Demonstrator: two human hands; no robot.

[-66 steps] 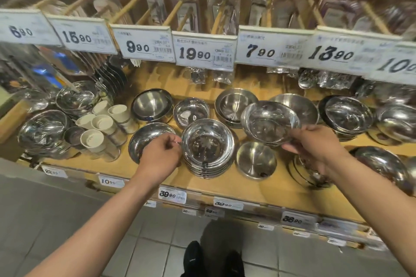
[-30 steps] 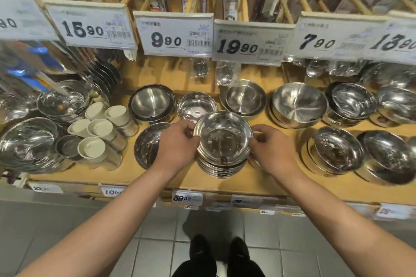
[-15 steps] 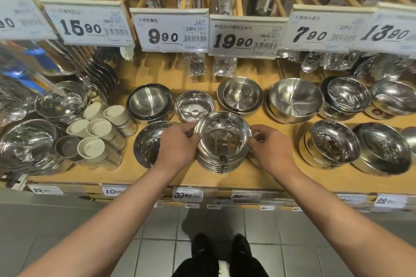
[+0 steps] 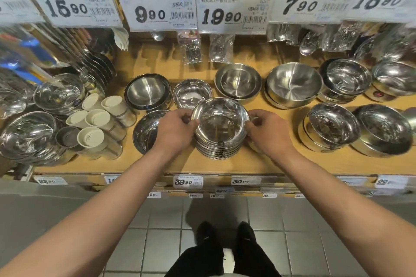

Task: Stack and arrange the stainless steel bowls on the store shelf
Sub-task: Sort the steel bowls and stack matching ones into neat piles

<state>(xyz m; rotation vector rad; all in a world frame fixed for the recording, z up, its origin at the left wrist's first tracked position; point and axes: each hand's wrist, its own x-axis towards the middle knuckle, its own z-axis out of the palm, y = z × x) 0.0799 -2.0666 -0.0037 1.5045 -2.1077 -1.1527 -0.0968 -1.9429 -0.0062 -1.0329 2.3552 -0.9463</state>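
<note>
Steel bowl stack (image 4: 219, 141) gripped at its rim by left hand (image 4: 174, 131) and right hand (image 4: 267, 134), fingers curled

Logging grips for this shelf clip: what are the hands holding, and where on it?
Both grip the top bowl of the stack by its rim: left hand on the left edge, right hand on the right edge.

5 big price signs (image 4: 162, 5); 6 white-capped shakers (image 4: 97, 119); 2 hands (image 4: 174, 131); 2 shoes (image 4: 206, 235).
</note>
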